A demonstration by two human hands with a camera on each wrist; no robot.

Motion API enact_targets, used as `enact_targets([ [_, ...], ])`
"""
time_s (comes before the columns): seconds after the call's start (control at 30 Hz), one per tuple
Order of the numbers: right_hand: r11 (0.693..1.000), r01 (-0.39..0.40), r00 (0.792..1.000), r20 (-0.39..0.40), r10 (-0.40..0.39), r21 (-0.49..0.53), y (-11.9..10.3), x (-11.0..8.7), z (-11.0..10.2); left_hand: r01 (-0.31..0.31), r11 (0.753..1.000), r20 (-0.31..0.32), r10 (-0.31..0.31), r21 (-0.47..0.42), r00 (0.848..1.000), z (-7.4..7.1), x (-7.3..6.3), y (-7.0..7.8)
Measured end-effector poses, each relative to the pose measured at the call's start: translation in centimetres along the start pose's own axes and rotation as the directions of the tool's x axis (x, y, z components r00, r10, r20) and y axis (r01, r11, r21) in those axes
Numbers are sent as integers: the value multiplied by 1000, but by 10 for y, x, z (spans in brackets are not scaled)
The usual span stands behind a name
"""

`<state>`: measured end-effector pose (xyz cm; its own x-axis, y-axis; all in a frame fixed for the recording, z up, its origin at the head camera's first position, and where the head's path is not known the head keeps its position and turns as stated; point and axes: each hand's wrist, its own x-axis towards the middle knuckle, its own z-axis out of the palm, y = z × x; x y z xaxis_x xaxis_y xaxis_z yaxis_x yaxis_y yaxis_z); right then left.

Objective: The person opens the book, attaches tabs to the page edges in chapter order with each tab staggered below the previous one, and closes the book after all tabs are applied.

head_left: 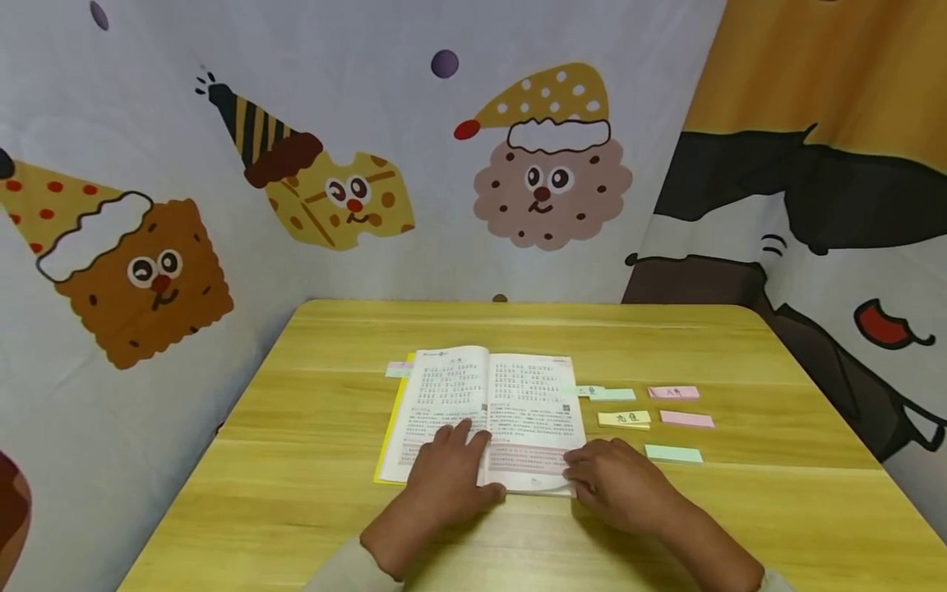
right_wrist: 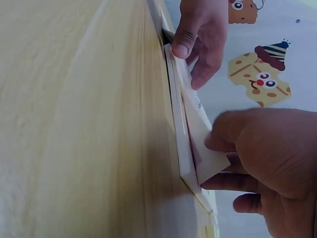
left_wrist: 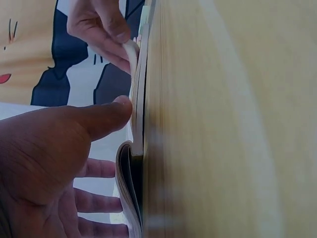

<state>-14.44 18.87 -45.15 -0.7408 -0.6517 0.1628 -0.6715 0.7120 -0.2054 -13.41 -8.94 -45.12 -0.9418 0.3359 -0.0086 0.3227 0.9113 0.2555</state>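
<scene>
Paperback (head_left: 490,399) lay under a spread left hand (head_left: 450,473); the right hand (head_left: 621,485) pinched a page (right_wrist: 207,157) that hasty pulling could tear.

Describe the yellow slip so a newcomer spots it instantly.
On the wooden table, find the open book. To its right lie pink slips and pale green slips. Yours is the yellow slip among them, set apart by its yellow colour and dark handwriting together.
</scene>
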Motion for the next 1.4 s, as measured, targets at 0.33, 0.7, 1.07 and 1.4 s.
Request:
enact_targets([
  [0.33, 989, 67, 956, -276, -102, -133, -2, 8, -3, -1, 999, -12, 1, 38, 1000, 3, 2, 2],
  [0.7, 993, 8, 944, -327, -45, -115, -6, 12, -6, 0, 998, -39, 3, 55, 999, 5, 3, 2],
  [1.07, 995, -11, 956, -291, -18, -100, 2, 0, -2, 48, 999, -83, -50, -19, 995, 3, 8, 2],
  [1.4, 997, -27, 997, -76, 21, -78, 1, -11, 10, 135, 982, -300, -171, -136, 939, 4, 11, 1],
])
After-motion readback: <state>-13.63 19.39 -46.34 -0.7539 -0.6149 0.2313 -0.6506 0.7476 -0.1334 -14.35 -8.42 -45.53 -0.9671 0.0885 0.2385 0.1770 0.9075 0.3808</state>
